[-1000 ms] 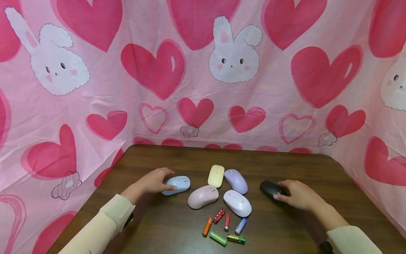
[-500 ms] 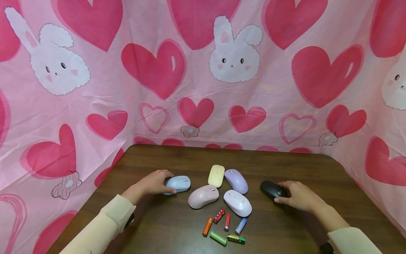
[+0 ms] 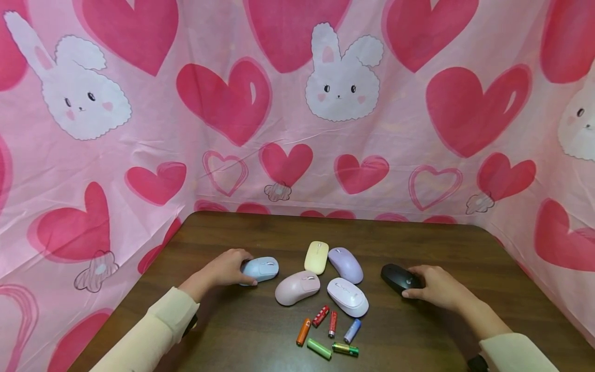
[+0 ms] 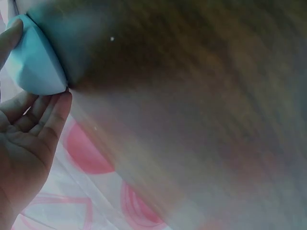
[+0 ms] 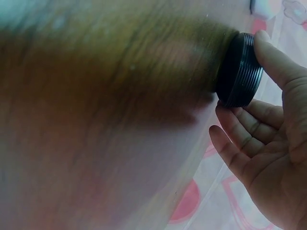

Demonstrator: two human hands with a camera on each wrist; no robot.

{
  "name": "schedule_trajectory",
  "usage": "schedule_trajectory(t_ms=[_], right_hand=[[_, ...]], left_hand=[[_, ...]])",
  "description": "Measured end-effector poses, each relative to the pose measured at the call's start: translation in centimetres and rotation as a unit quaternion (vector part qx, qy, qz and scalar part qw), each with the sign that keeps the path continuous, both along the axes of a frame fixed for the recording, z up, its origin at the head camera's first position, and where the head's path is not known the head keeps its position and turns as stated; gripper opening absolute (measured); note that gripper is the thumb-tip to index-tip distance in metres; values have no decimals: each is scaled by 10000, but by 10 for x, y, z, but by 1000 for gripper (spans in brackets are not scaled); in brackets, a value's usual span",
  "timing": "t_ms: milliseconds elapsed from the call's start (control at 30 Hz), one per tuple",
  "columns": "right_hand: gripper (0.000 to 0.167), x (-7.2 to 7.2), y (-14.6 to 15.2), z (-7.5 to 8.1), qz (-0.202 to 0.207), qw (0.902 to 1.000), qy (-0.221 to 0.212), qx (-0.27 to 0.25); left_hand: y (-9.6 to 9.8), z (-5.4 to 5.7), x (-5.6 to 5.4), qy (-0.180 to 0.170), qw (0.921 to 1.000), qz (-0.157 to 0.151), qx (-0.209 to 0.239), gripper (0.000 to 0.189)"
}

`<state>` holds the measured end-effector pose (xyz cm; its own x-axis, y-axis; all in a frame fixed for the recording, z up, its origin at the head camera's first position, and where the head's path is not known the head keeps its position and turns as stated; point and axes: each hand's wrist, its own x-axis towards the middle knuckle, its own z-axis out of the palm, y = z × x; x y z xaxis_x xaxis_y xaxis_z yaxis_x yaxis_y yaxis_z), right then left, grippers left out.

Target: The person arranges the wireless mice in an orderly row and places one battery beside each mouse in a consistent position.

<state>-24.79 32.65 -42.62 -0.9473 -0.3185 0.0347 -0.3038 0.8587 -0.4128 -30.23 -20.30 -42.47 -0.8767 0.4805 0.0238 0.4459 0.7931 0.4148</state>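
Observation:
My left hand (image 3: pixel 229 268) holds a light blue computer mouse (image 3: pixel 263 268) on the left of the table, its thumb along the near side. In the left wrist view, the fingertips (image 4: pixel 61 98) touch the opposite side of that mouse (image 4: pixel 38 62). On the right, a black mouse (image 3: pixel 395 277) is pinched by its rear end in my right hand (image 3: pixel 439 287). The right wrist view shows the black mouse's ridged end (image 5: pixel 244 69) between thumb and fingers. Both mice appear to rest on the tabletop.
Between the hands lie a yellow mouse (image 3: pixel 317 257), a purple mouse (image 3: pixel 346 265), a pink mouse (image 3: pixel 297 288) and a white mouse (image 3: pixel 347 297). Several batteries, including an orange one (image 3: pixel 303 331) and a green one (image 3: pixel 319 349), lie nearer on the wooden table (image 3: pixel 251 330). Pink cloth surrounds it.
My left thumb has slipped from the top of the blue mouse down to its near side. The right hand has shifted very slightly on the black mouse, and the other things have stayed put.

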Motion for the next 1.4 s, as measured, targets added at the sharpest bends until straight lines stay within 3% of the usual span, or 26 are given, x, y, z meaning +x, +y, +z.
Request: schedule_trajectory(t_ms=[333,833,1100,1400], right_hand=[[73,0,-1,3,-43,9999,-90,-77],[72,1,-2,2,-40,9998,-75,-173],[74,3,-2,2,-64,9997,-164,-187],[72,4,-3,2,-86,9997,-118,-185]], left_hand=[[3,-2,2,171,9993,335,75,61],[6,-4,-3,351,9953,901,42,63],[8,-5,-7,773,9890,1245,-203,63],[0,-7,-15,904,9829,1601,5,58]])
